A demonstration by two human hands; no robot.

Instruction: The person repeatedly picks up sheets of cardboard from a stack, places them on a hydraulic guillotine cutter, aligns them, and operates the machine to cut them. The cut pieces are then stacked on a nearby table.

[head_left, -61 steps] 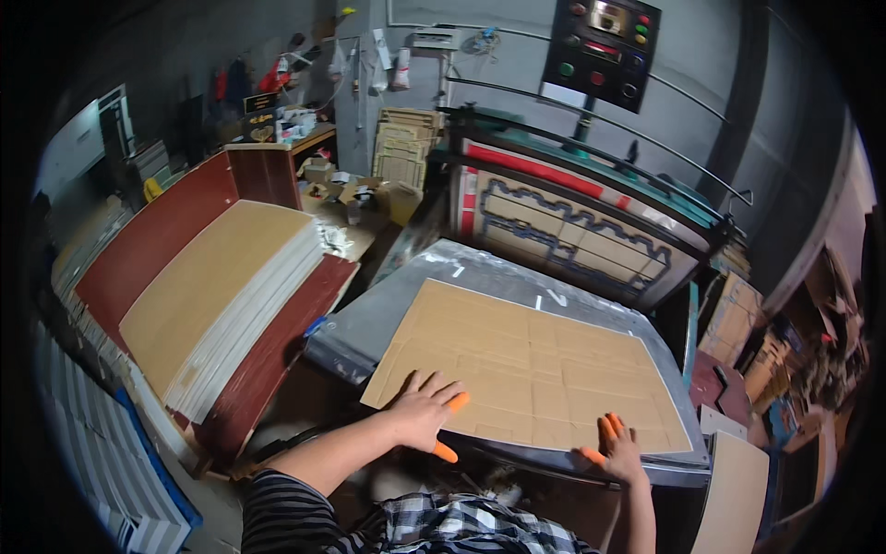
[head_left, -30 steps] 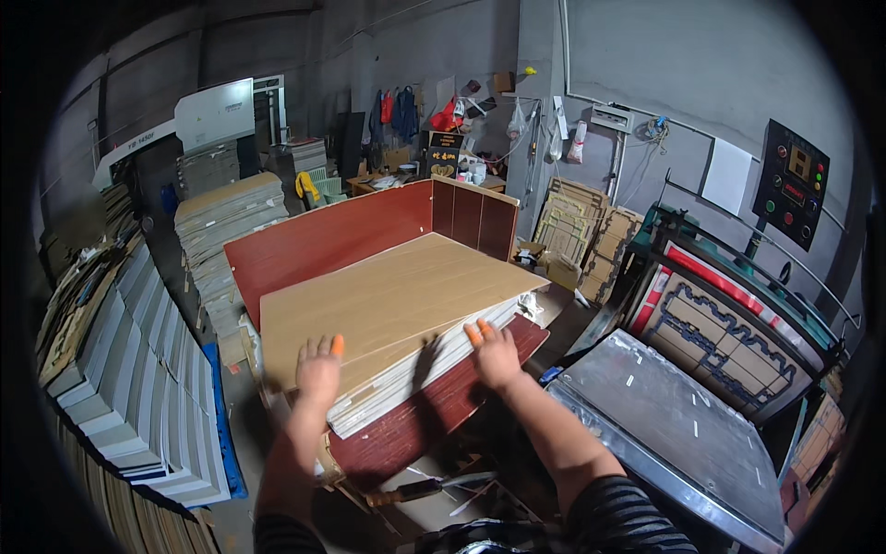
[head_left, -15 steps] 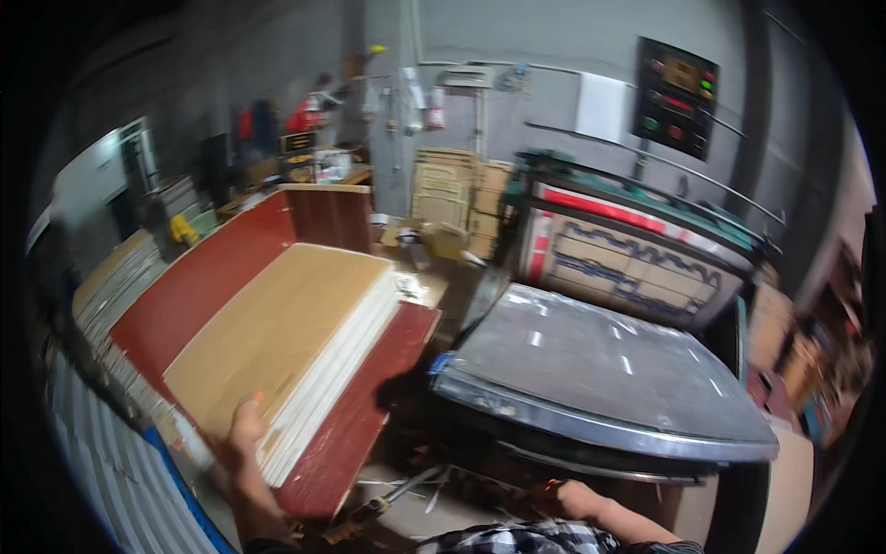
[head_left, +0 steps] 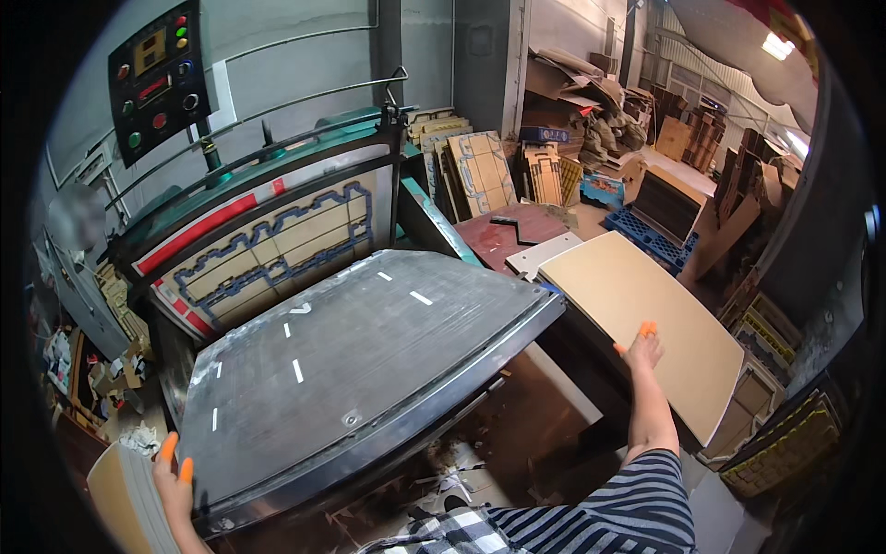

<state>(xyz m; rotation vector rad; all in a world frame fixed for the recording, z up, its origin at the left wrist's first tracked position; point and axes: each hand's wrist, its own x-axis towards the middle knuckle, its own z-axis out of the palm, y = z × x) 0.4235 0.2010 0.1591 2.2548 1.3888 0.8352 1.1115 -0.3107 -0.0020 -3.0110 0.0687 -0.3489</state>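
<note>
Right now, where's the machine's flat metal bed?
In the head view, the grey metal bed fills the middle, below the upright die board, with the left hand beside its near left corner and the tan sheet and right hand to its right.

Head-worn, one wide fisheye view looks down and forward across the nearby grey machine bed (head_left: 369, 342).
</note>
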